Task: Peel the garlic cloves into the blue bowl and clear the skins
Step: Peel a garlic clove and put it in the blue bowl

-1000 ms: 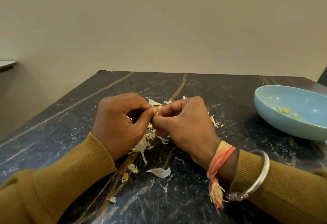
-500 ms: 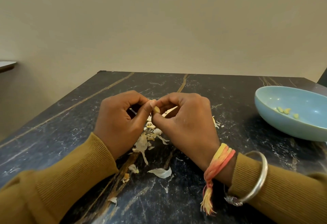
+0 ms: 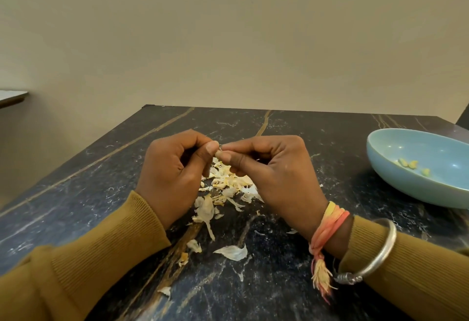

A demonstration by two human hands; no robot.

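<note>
Left hand (image 3: 172, 175) and right hand (image 3: 275, 176) pinch one small garlic clove (image 3: 218, 154) between curled fingertips, above scattered skins (image 3: 229, 185).

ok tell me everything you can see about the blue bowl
The shallow, round, pale blue bowl looks like glossy glazed ceramic, with small highlights on its inside. It sits upright on the dark marble-patterned table at the right of the view, and the frame edge cuts off its right side. A few small yellowish peeled garlic cloves lie near its middle. Nothing else touches it.
</note>
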